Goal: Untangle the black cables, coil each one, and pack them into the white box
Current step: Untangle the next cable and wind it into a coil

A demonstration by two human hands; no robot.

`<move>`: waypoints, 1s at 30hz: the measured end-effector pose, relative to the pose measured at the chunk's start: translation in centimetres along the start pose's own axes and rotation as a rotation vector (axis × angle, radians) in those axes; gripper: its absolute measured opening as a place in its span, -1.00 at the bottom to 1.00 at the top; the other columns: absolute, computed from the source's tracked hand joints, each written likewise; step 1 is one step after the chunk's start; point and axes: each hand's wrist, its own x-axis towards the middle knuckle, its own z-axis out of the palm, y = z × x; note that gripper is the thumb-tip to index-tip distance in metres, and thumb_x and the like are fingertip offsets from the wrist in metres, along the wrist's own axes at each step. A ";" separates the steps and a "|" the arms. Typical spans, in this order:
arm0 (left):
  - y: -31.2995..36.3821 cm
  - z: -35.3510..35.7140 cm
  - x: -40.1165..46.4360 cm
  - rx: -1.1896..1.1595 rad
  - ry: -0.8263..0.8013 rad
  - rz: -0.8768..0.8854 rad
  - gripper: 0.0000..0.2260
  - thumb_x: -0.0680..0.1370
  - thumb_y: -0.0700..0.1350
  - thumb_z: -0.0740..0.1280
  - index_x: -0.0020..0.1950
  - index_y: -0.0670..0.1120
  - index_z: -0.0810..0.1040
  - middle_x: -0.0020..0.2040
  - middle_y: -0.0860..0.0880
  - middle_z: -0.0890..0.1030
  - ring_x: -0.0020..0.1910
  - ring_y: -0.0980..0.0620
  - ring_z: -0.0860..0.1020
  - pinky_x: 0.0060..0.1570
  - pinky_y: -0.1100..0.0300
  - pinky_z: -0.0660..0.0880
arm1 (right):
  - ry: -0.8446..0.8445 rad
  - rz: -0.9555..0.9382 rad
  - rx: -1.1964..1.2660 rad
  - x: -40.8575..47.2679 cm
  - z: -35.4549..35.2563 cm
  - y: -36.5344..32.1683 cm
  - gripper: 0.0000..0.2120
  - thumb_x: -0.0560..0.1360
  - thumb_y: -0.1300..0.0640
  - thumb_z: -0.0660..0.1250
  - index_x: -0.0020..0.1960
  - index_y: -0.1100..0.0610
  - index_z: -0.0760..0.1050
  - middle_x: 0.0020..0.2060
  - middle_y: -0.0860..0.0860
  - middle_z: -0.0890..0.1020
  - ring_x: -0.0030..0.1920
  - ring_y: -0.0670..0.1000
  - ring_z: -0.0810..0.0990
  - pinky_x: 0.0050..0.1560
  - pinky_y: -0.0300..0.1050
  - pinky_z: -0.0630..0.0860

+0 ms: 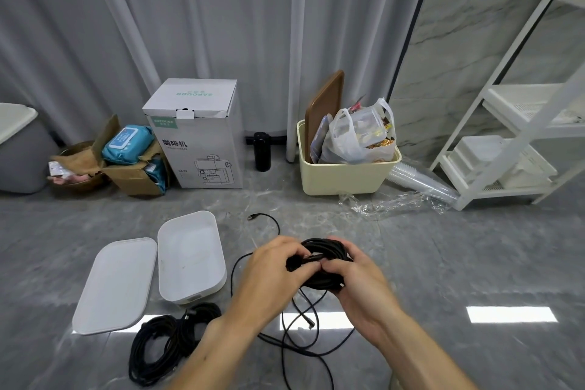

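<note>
1. Both hands are up at centre frame, on one coil of black cable point(323, 263). The left hand point(275, 266) curls round the coil's 9 o'clock side; the right hand point(351, 272) curls round its 3 o'clock side. The fingertips of both meet at the coil's middle, pinching the strands.
2. Loose cable point(304, 336) hangs from the coil at 6 o'clock and loops on the grey floor point(443, 263). One plug end point(251, 217) lies at 11 o'clock from the hands.
3. A second pile of coiled cables point(161, 342) sits on the floor at 7 o'clock from the hands, partly hidden by the left forearm.
4. The white box point(190, 256) stands open at 9 o'clock from the hands, with no cable inside. Its lid point(117, 285) lies flat just beside it, further toward 9 o'clock.
5. Along the curtain at 12 o'clock are a coffee-maker carton point(196, 133), a black flask point(262, 151) and a cream bin point(345, 174) stuffed with bags.
6. A white shelf rack point(522, 123) stands at 2 o'clock.
</note>
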 end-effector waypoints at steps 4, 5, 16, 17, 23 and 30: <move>0.0 -0.3 -0.1 -0.125 -0.002 -0.023 -0.90 0.55 0.06 0.38 -0.10 0.09 0.65 -0.15 0.20 0.63 -0.12 0.21 0.59 -0.13 0.27 0.50 | -0.004 -0.043 -0.186 0.2 -0.2 0.4 -0.61 0.53 0.45 0.23 0.26 0.12 0.50 -0.12 0.08 0.71 -0.06 0.02 0.69 0.15 0.00 0.58; 0.2 -0.5 -0.1 -0.177 -0.010 -0.055 -0.88 0.57 0.06 0.35 -0.11 0.07 0.62 -0.20 0.13 0.64 -0.19 0.15 0.59 -0.15 0.16 0.52 | -0.005 -0.058 -0.244 0.0 -0.1 0.3 -0.62 0.53 0.43 0.24 0.25 0.11 0.52 -0.15 0.04 0.71 -0.05 0.01 0.68 0.20 0.02 0.56; 0.8 -0.9 0.1 -0.703 -0.024 -0.305 -0.86 0.64 -0.05 0.27 0.08 -0.09 0.54 -0.11 -0.06 0.71 -0.07 -0.03 0.70 -0.08 0.08 0.63 | -0.151 -0.081 0.029 -0.4 0.0 -1.1 -0.70 0.52 0.25 0.36 0.24 0.13 0.51 0.01 0.11 0.67 -0.01 0.03 0.65 0.13 0.01 0.55; 1.0 -0.9 0.0 -0.743 -0.021 -0.311 -0.85 0.64 -0.06 0.27 0.09 -0.12 0.53 -0.10 -0.08 0.71 -0.06 -0.01 0.70 -0.10 0.11 0.62 | -0.169 -0.064 0.075 -0.5 0.2 -1.2 -0.65 0.49 0.18 0.39 0.27 0.14 0.49 0.01 0.12 0.67 -0.01 0.05 0.64 0.10 0.00 0.54; 2.0 -0.2 -0.1 -0.800 0.010 -0.315 -0.76 0.63 -0.05 0.28 0.09 -0.23 0.53 -0.12 -0.08 0.72 -0.08 0.04 0.70 -0.10 0.18 0.60 | -0.235 -0.007 0.226 -0.8 0.8 -0.9 -0.52 0.57 0.09 0.32 0.32 0.43 0.41 0.19 0.40 0.57 0.27 0.32 0.55 0.41 0.31 0.34; 2.4 -0.4 0.1 -0.913 0.018 -0.307 -0.76 0.63 -0.04 0.27 0.10 -0.22 0.54 -0.07 -0.14 0.72 -0.07 -0.09 0.71 -0.05 0.07 0.64 | -0.167 -0.075 0.185 -1.0 0.4 -1.7 -0.64 0.38 0.15 0.38 0.14 0.27 0.57 -0.01 0.25 0.63 -0.06 0.11 0.61 -0.14 -0.08 0.50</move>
